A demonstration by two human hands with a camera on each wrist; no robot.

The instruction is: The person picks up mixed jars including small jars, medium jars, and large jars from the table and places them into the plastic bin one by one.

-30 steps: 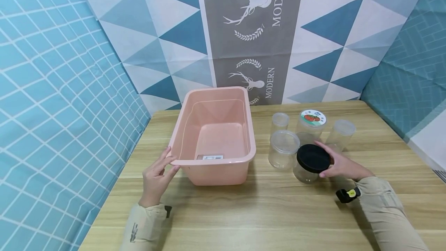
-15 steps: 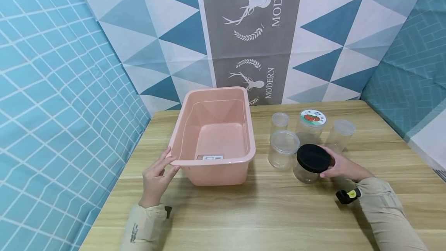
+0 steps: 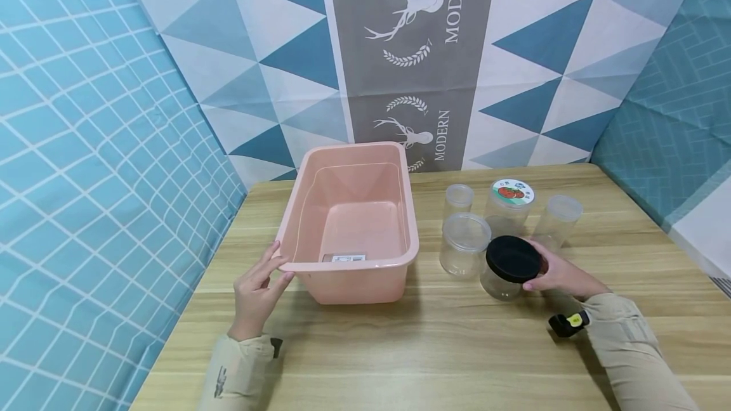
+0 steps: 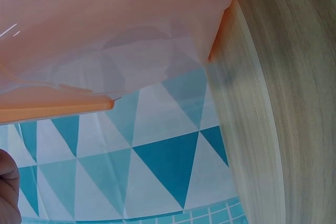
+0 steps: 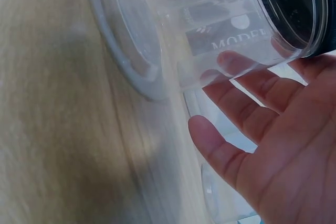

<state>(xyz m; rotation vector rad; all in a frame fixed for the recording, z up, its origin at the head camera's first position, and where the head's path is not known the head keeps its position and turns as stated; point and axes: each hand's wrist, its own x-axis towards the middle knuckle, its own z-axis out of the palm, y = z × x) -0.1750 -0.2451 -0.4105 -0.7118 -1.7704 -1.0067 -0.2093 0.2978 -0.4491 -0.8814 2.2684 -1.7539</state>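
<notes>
My left hand (image 3: 256,292) rests its straight, relaxed fingers against the near left corner of the pink tub (image 3: 349,268), gripping nothing. My right hand (image 3: 561,274) curls round the clear black-lidded jar (image 3: 510,268), thumb and fingers on its side. At the tub's floor lies a small white label (image 3: 348,258), its print too small to read. At twelve o'clock of that jar stands a jar with a tomato label (image 3: 512,193). Beyond, the backdrop (image 3: 451,24) reads "MODERN" beside a stag.
</notes>
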